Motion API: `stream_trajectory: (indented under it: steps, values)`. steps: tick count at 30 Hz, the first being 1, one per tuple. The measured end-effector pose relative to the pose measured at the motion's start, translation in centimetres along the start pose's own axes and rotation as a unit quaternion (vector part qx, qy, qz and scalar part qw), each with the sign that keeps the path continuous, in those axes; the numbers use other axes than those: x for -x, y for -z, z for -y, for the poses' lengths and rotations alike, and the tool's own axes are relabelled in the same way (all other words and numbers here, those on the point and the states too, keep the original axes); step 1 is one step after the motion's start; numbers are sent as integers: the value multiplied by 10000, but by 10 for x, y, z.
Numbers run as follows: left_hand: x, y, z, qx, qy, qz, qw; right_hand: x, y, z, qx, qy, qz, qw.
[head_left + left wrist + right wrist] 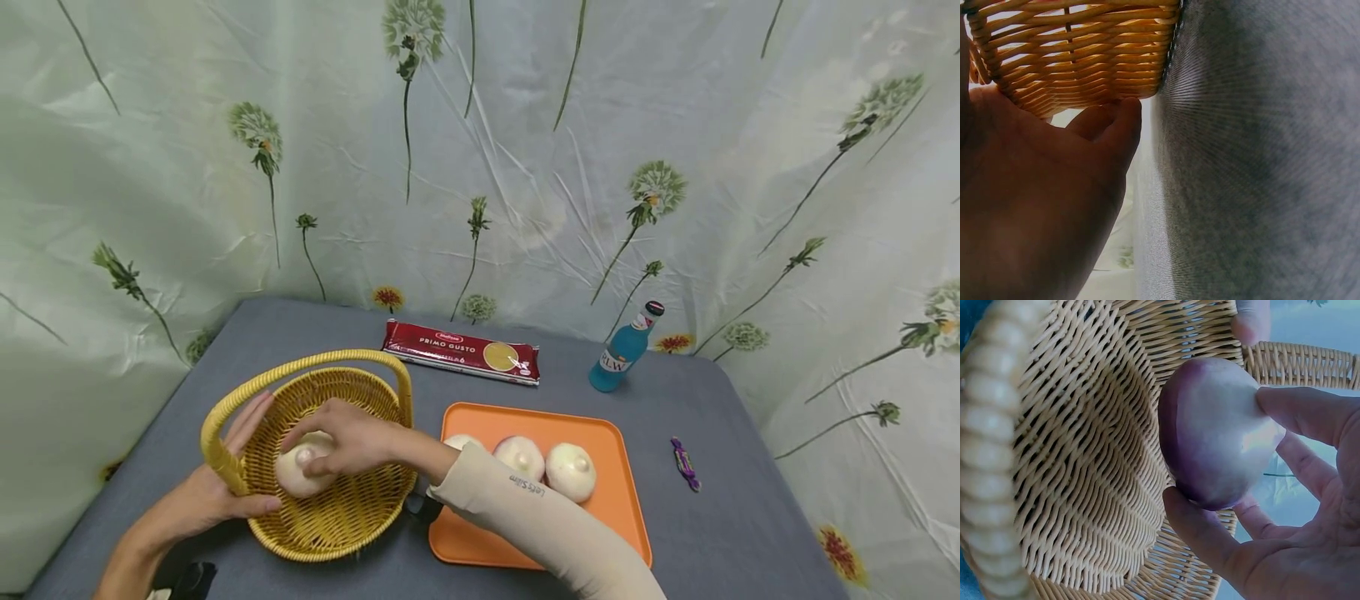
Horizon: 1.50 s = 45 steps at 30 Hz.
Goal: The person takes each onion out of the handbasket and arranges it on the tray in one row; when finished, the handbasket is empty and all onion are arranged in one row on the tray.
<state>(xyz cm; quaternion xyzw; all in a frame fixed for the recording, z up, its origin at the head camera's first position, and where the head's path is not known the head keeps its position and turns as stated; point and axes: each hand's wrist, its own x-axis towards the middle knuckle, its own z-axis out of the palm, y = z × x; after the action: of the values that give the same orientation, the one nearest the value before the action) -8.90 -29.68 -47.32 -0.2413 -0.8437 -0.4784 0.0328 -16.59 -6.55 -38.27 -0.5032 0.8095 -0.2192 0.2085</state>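
Observation:
My right hand (pixel 358 439) pinches a white-and-purple turnip (pixel 298 472) inside the yellow wicker basket (pixel 352 533). In the right wrist view the turnip (pixel 1210 431) sits between thumb and fingers, in front of the woven wall; whether it touches the basket floor I cannot tell. My left hand (pixel 213 492) grips the basket's left side beneath the arched handle, its thumb over the rim. The left wrist view shows that hand (pixel 1041 187) against the outer weave (pixel 1085 69). Several more turnips (pixel 572 472) lie on an orange tray (pixel 622 500), one partly hidden by my right sleeve.
A red pasta packet (pixel 461 350) lies at the table's back. To its right stands a blue bottle (pixel 624 350) with a dark cap. A purple-wrapped candy (pixel 685 463) lies right of the tray. Behind the grey table (pixel 742 533) hangs a flower-print curtain (pixel 525 167).

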Motion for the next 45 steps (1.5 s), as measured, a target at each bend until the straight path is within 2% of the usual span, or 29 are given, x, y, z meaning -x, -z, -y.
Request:
stream_trajectory:
  steps: [3,12,17,25,34,38,45]
  values:
    - [0,0,0,-21,-9,14,10000,5,0,2,-101,-179,-51,9998]
    - [2,1,2,-126,-14,-12,9999,19,-2,5,-195,-282,-89,9994]
    - [1,0,2,-27,-68,-43,10000,27,-1,4,-163,-114,-108,9997]
    - [3,1,1,-97,69,-10,9999,44,-1,5,-183,273,-172,9993]
    - [0,0,2,-78,-49,-150,9998,59,-1,-5,-423,232,-399,9980]
    - [-1,0,0,-74,12,-143,9999,67,2,-5,-499,181,-424,9977]
    - [1,-1,0,-47,-27,-134,9999,88,7,-6,-841,179,-564,9947]
